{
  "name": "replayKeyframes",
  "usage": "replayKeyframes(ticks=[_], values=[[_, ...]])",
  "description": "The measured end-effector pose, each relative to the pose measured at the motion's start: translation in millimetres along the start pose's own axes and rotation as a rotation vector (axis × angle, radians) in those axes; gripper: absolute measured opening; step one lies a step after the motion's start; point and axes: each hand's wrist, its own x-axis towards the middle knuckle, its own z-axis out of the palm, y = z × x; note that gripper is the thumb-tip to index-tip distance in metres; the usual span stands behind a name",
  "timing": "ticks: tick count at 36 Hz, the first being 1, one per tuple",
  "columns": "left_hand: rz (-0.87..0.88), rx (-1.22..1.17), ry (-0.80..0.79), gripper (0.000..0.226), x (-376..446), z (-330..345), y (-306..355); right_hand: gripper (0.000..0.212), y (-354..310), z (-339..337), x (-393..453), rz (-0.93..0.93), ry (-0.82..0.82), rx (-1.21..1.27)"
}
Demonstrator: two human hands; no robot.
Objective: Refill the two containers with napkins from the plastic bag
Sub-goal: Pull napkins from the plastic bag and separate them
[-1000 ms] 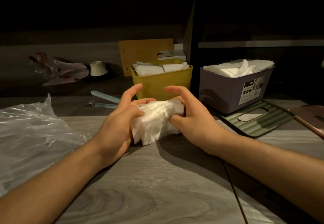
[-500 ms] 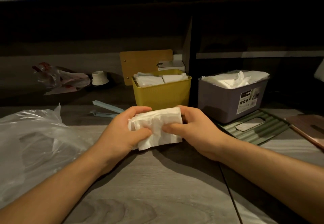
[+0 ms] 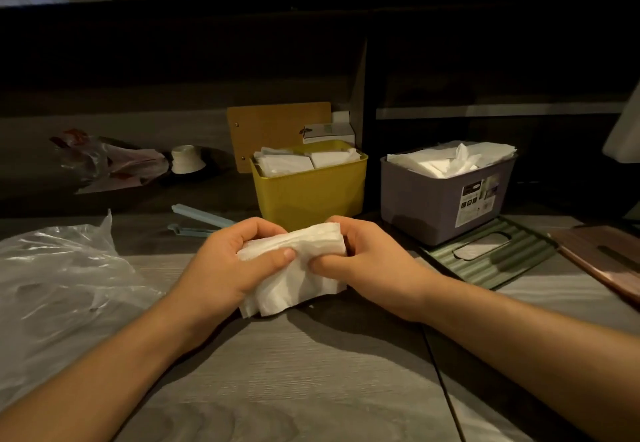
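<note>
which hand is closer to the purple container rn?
Right. The right hand grips the napkin stack just in front-left of the purple container; the left hand holds the stack's other end, farther left, near the plastic bag.

Napkins, two tubs, one bag before you.
You see a white paper napkin stack [image 3: 294, 268] off the tabletop; yellow plastic tub [image 3: 311, 192] and grey plastic box [image 3: 426, 206] full; clear plastic bag [image 3: 59, 285] crumpled left.

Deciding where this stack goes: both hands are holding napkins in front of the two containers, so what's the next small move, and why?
Probably carry the napkin stack, gripped by left hand and right hand, forward into the yellow container. It stands directly behind the hands, and its napkins sit about level with the rim, while the purple container is already heaped above its rim.
</note>
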Motion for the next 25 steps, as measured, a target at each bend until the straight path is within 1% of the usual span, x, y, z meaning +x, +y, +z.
replayKeyframes(ticks=[3,5,6,8,10,14,16,18,20,23,25], values=[[-0.003,0.079,-0.082,0.02,-1.2,-0.4,1.1,0.019,0.5,0.9,-0.4,-0.018,-0.009,-0.097],[0.005,0.114,-0.06,0.018,-1.3,0.7,1.4,0.022,-0.9,1.2,-0.9,-0.016,-0.028,-0.135],[0.01,0.112,-0.031,0.016,-1.3,1.4,1.5,0.026,-1.7,1.0,-1.0,-0.007,-0.036,-0.116],[0.003,0.056,0.028,0.013,-1.4,2.3,2.8,0.034,-4.1,0.0,-1.4,0.019,-0.062,-0.017],[-0.023,-0.01,0.061,0.014,-1.3,3.6,4.5,0.035,-6.4,-1.6,-1.2,0.058,-0.065,0.096],[-0.101,-0.112,0.016,0.034,-2.5,11.3,8.0,0.026,-7.0,-1.7,-0.1,0.164,0.038,0.414],[-0.127,-0.153,0.018,0.04,-2.9,14.0,8.0,0.03,-7.2,0.9,0.0,0.223,0.073,0.562],[-0.155,-0.251,0.055,0.042,-2.9,15.6,7.9,0.034,-8.1,3.6,-1.3,0.247,0.069,0.629],[-0.174,-0.367,0.073,0.043,-3.1,15.9,9.8,0.033,-12.5,4.7,-2.5,0.235,0.069,0.615],[-0.183,-0.555,0.044,0.045,-4.0,16.7,14.3,0.025,-28.9,-2.2,3.8,0.173,0.105,0.526],[-0.184,-0.647,0.051,0.041,-1.5,16.3,14.2,0.019,-45.3,-12.5,18.1,0.169,0.136,0.472]])
